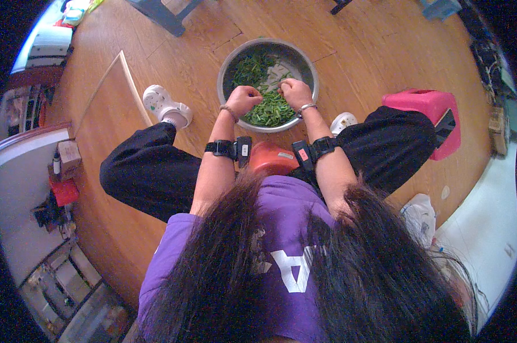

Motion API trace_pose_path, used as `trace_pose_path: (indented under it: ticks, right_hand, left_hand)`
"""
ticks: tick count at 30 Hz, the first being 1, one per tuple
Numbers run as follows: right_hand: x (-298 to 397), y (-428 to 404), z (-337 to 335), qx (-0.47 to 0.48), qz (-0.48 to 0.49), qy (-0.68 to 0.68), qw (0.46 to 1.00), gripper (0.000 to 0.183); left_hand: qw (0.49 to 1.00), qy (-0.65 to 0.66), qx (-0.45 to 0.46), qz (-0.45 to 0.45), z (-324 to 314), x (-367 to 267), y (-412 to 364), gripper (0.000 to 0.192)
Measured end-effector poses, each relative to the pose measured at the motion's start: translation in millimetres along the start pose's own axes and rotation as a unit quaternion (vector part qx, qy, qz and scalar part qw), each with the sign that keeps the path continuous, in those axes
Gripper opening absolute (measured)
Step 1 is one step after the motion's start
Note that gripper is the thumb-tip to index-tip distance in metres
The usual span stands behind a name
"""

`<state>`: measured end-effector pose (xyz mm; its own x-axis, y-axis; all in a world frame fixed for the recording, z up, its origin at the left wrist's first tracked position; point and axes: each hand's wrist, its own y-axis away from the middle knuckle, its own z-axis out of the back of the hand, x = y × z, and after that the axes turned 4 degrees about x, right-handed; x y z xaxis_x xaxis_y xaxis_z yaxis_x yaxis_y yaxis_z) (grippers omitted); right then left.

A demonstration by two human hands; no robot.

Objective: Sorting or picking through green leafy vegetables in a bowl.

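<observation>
A round grey metal basin (223,88) stands on the wood floor in front of me. Chopped green leafy vegetable (272,112) fills its near part, and darker leaves (252,70) lie at the far left inside. Pale cut pieces (280,72) show on the far right of the basin. My left hand (244,100) is over the basin's left side, fingers curled together; whether it holds anything is hidden. My right hand (296,91) is over the right side, thumb and fingertips pinched on what looks like a green stem (282,79).
An orange-red plastic object (271,159) sits between my legs, close to the basin. A pink plastic stool (421,97) with a dark phone-like object on it stands at right. Blue-grey stool legs (164,19) are beyond the basin. A white bag (419,216) lies lower right.
</observation>
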<state>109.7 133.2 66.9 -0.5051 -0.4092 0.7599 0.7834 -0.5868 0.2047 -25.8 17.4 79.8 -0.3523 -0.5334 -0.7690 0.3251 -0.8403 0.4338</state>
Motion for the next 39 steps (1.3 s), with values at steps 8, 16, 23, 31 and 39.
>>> trace_pose_path:
  ticks: [8,16,23,31,39]
  right_hand:
    - [8.1,7.0,-18.4,0.092,0.063,0.079,0.991,0.024]
    - [-3.6,1.8,-22.5,0.08,-0.039,-0.022,0.996,0.023]
    - [7.2,6.8,-17.5,-0.092,0.003,-0.105,0.99,0.026]
    - [51.4,33.4,-2.1,0.133,0.059,0.159,0.976,0.033]
    - [-15.3,5.7,-4.8,-0.116,-0.034,-0.056,0.991,0.02]
  left_hand:
    - [0.999,-0.036,0.013,-0.011,-12.8,1.8,-7.4,0.019]
    - [0.99,0.136,-0.024,0.021,-26.8,12.7,-13.9,0.017]
    - [0.658,0.712,0.086,0.228,-46.2,27.8,-14.5,0.017]
    - [0.628,0.756,0.02,0.182,-60.4,29.0,-21.1,0.014]
    - [0.582,0.796,-0.08,0.144,-1.5,68.0,-80.7,0.013]
